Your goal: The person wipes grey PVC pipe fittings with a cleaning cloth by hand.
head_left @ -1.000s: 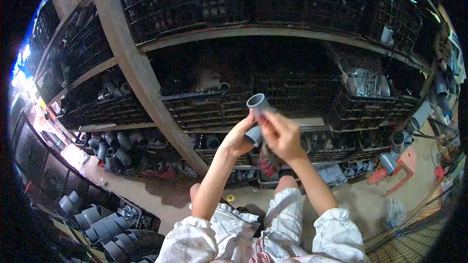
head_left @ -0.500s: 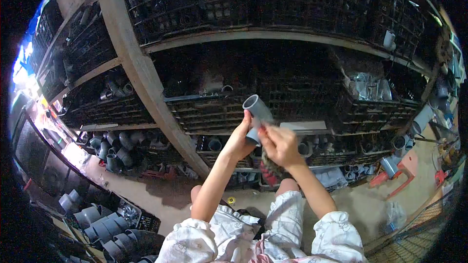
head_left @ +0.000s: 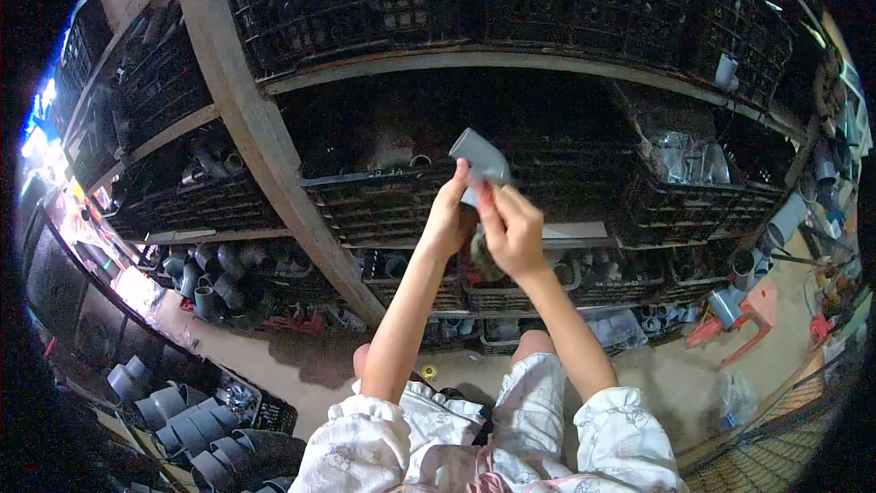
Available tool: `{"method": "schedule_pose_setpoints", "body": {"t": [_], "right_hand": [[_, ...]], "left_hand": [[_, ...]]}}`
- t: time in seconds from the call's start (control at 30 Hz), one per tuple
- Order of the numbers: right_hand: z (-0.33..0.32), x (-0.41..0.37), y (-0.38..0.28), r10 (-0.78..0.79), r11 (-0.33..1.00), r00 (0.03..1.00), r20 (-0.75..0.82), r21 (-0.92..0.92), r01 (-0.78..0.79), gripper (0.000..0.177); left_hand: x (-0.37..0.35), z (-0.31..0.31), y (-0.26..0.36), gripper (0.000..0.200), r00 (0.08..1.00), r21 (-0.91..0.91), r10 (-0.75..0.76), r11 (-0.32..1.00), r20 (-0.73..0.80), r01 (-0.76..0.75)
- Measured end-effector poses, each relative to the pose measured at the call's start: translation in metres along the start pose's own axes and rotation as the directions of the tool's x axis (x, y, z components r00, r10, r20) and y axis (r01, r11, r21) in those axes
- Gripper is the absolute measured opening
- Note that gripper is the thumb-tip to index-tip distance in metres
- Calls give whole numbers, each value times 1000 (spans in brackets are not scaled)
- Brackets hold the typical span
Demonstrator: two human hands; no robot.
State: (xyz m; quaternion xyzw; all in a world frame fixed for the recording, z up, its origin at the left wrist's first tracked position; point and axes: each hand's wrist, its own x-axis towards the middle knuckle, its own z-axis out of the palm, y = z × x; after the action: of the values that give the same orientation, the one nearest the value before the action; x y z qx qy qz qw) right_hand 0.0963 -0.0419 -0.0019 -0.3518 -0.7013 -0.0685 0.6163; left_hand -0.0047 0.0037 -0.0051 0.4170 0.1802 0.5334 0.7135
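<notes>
A grey PVC pipe elbow [head_left: 482, 157] is held up in front of the shelf, one open end tilted to the upper left. My left hand [head_left: 447, 217] grips it from the left, thumb along its side. My right hand [head_left: 516, 228] is closed, its fingers pressed against the lower part of the elbow. From beneath the right hand hangs a dark, crumpled rag [head_left: 484, 260], partly hidden and blurred.
Black plastic crates [head_left: 383, 210] fill the wooden shelves ahead. Grey pipe fittings [head_left: 196, 424] are piled at lower left, with more elbows [head_left: 210, 288] on the low shelf. On the floor at right lies a red plastic stool [head_left: 753, 319]. A yellow tape roll [head_left: 429, 372] lies near my knees.
Both hands have risen slightly with the elbow. The elbow has turned, so its bend shows more and its open end less. The rag hangs less far below my right hand.
</notes>
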Motion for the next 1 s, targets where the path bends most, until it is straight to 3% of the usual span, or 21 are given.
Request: {"method": "schedule_pose_setpoints", "body": {"t": [0.07,0.1,0.13,0.2,0.23,0.33,0.43,0.47,0.57,0.6,0.63,0.7,0.73,0.77,0.8,0.83,0.9,0.93,1.0], "right_hand": [[1,21,8,28,997,992,-120,70,-20,19],[-1,33,8,34,994,981,-191,113,-12,19],[-2,40,17,64,996,982,-176,76,-51,20],[-5,49,27,210,966,973,-97,176,-191,20],[-6,51,30,243,951,969,-50,210,-228,21],[-4,31,16,179,981,980,-81,94,-171,21],[4,4,-2,48,999,997,-56,-6,-49,21],[6,1,2,-67,996,997,-39,-57,65,21],[-2,24,-1,8,1000,996,-90,2,-8,20],[-5,34,1,100,995,990,-100,31,-97,20],[-6,43,10,121,985,986,-117,136,-104,20],[-10,46,15,329,854,943,51,411,-320,18],[-6,41,8,364,833,931,5,445,-328,16],[1,34,4,344,837,933,-103,484,-255,15],[4,24,-4,325,852,932,-161,477,-215,16],[7,13,-12,305,866,928,-215,468,-177,16],[9,-3,-18,102,986,973,-209,150,-71,16],[9,-4,-21,48,993,969,-243,117,-20,15],[5,9,-23,120,975,962,-246,210,-68,14]], "left_hand": [[8,4,2,41,992,40,83,995,100,-87],[7,10,5,38,996,99,85,991,8,-85],[8,6,4,37,995,204,89,974,38,-95],[3,6,6,36,997,351,65,933,38,-74],[-1,10,7,36,999,354,45,934,0,-42],[-2,7,8,38,996,331,-18,942,-89,47],[1,-1,7,36,997,322,27,947,-66,-4],[1,-4,6,34,998,303,44,952,-35,-31],[-11,13,12,31,986,267,167,951,-13,-158],[-20,18,17,31,986,413,164,898,9,-153],[-29,21,20,31,987,548,157,823,29,-147],[-41,33,21,26,952,590,288,753,100,-290],[-42,36,24,26,936,572,338,750,102,-333],[-41,37,24,27,916,550,388,745,102,-377],[-38,30,23,28,954,473,298,840,8,-266],[-34,28,18,30,919,439,394,823,19,-362],[-31,26,13,31,904,492,425,798,-49,-349],[-32,23,9,30,928,414,372,849,-27,-328],[-41,23,8,26,934,475,358,820,10,-320]]}}
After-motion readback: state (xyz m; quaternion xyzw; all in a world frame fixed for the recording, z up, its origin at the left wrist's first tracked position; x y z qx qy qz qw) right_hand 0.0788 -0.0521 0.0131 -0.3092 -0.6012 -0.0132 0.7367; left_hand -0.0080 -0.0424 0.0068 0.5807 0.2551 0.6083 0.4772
